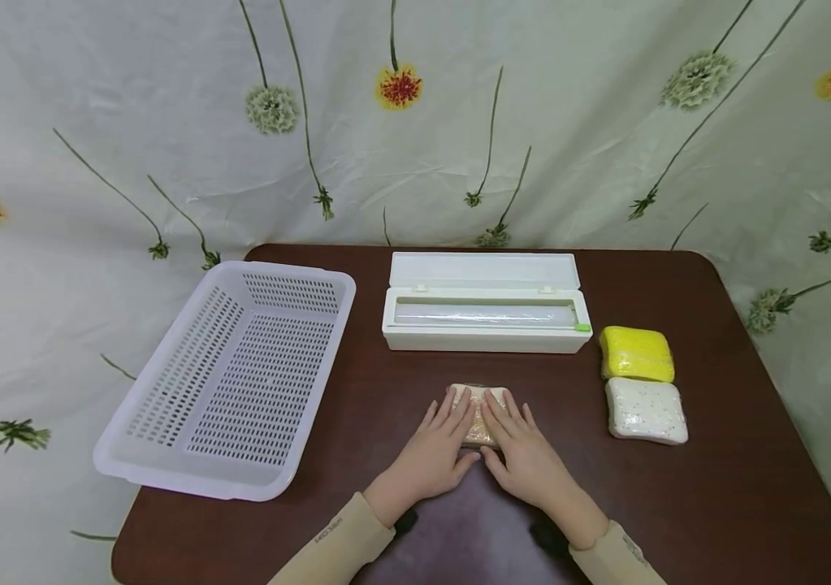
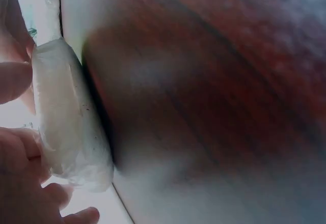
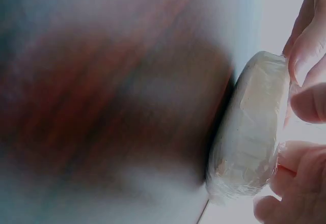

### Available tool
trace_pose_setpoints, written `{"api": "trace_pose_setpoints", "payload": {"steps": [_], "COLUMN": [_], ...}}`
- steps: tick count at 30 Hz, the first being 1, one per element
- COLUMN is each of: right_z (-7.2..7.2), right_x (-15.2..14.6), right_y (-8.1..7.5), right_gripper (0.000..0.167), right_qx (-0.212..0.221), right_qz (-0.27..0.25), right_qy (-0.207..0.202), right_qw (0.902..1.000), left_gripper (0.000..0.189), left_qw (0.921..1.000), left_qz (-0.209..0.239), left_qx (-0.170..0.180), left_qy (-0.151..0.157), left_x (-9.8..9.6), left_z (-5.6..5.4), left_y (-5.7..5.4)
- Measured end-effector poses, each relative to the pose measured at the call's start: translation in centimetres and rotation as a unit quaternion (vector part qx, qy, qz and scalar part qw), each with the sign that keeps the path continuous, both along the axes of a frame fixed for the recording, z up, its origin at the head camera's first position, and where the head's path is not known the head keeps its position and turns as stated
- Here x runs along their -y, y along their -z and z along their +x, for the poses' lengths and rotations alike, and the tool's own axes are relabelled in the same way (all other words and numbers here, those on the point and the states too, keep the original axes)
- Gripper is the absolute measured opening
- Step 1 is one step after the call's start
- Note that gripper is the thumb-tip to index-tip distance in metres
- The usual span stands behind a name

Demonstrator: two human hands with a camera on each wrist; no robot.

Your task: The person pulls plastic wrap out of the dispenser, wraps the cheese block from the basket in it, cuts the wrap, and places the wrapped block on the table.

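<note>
A pale tan block wrapped in clear film [image 1: 479, 429] lies flat on the brown table. Both hands rest on it, fingers extended over its top. My left hand [image 1: 435, 455] covers its left part, and my right hand [image 1: 529, 460] covers its right part. The thumbs come close together at the near edge. Seen from the side in the left wrist view, the wrapped block [image 2: 63, 112] shows crinkled film, with fingers along its upper face. In the right wrist view the block [image 3: 249, 127] also lies under the fingers.
A white cling film dispenser [image 1: 484, 340] with its lid up stands behind the block. On the right lie a yellow wrapped block [image 1: 637, 354] and a white speckled one [image 1: 647, 411], side by side. A white perforated basket [image 1: 298, 382] occupies the left.
</note>
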State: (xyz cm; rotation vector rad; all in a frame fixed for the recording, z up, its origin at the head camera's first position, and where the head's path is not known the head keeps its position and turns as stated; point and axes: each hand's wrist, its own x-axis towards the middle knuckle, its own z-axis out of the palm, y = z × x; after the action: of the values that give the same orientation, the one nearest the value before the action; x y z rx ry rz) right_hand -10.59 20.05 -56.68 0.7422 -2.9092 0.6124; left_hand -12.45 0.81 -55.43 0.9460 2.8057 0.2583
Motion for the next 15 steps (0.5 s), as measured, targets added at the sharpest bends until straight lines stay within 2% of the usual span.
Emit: {"api": "trace_pose_setpoints", "payload": {"steps": [4, 6, 8, 11, 13, 15], "right_z": [-0.3, -0.4, -0.5, -0.6, -0.5, -0.5], "right_x": [0.1, 0.1, 0.0, -0.5, -1.1, -1.8], "right_y": [-0.2, -0.2, -0.2, -0.1, 0.0, 0.0], "right_gripper": [0.059, 0.059, 0.06, 0.064, 0.064, 0.063], "right_qx": [-0.009, -0.01, -0.002, 0.012, 0.003, -0.019], "right_qz": [0.019, 0.025, 0.017, -0.015, -0.048, -0.07], "right_qy": [0.002, 0.0, -0.002, 0.001, 0.003, 0.002], "right_qw": [0.9998, 0.9996, 0.9999, 0.9998, 0.9988, 0.9974], "left_gripper": [0.075, 0.075, 0.073, 0.065, 0.054, 0.044], "left_qw": [0.9997, 0.9998, 0.9999, 0.9953, 0.9894, 0.9844], "left_qz": [-0.023, -0.016, 0.012, 0.09, 0.139, 0.169], "left_qx": [-0.011, -0.004, 0.01, 0.03, 0.023, 0.002], "left_qy": [-0.004, -0.005, -0.007, -0.019, -0.034, -0.049], "left_x": [-0.3, -0.3, -0.1, 0.4, 0.9, 1.5], "left_z": [0.0, 0.0, -0.2, -0.6, -1.0, -1.5], "left_y": [0.1, 0.0, 0.0, -0.1, -0.3, -0.6]}}
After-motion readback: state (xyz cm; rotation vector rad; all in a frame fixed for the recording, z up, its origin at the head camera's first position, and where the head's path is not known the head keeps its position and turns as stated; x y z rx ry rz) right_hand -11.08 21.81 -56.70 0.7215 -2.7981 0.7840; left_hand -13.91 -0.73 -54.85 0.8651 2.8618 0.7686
